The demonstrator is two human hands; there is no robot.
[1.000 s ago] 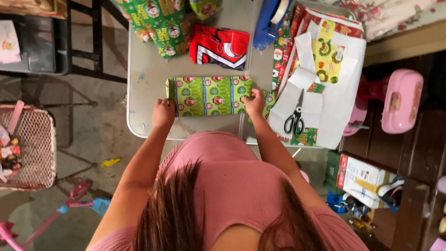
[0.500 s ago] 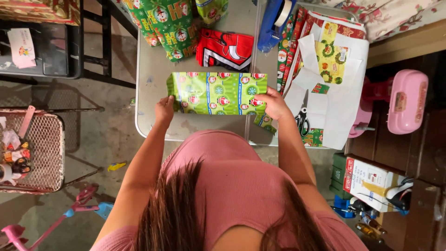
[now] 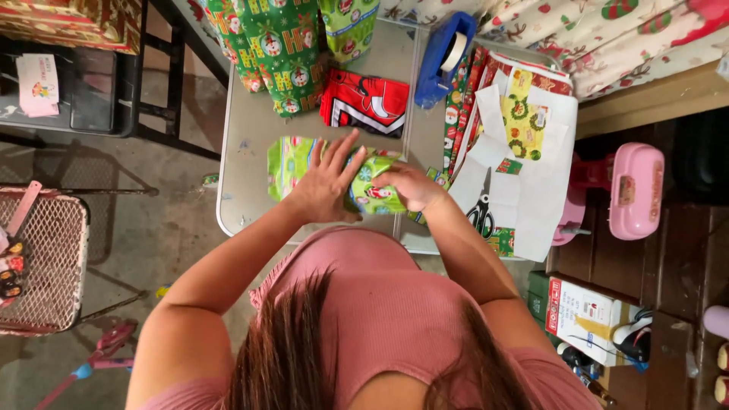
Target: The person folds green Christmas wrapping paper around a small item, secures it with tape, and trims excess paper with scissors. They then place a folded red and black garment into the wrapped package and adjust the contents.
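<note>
A grey folding table (image 3: 250,144) stands on a concrete floor (image 3: 114,250), a wooden floor at three o'clock. The green wrapped package (image 3: 292,163) lies near the table's six o'clock edge. The left hand (image 3: 328,186) presses flat and open on it; the right hand (image 3: 406,186) pinches its three o'clock end. Scissors (image 3: 480,214) and paper sheets (image 3: 531,152) crowd three o'clock, a tape dispenser (image 3: 446,57) at one; bare tabletop remains at nine.
</note>
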